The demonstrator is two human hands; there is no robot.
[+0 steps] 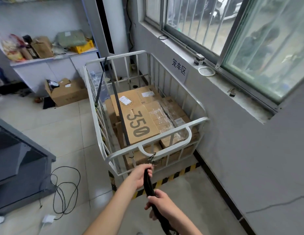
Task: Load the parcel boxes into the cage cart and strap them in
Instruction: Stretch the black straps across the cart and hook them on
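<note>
A white cage cart point(197, 122) stands against the wall under the window, filled with several brown parcel boxes; the top box point(139, 123) is printed "350". One dark strap point(119, 112) runs from the far rail over the boxes to the near rail. My left hand point(141, 175) grips a second black strap point(148, 184) just below its metal hook point(152, 158), which sits at the cart's near rail. My right hand point(160, 203) holds the same strap lower down, closer to me.
An open cardboard box point(67, 93) lies on the tiled floor left of the cart, under a cluttered shelf point(51, 59). A grey counter point(20, 160) and loose black cable point(66, 192) sit at the left. Yellow-black floor tape point(173, 176) marks the cart bay.
</note>
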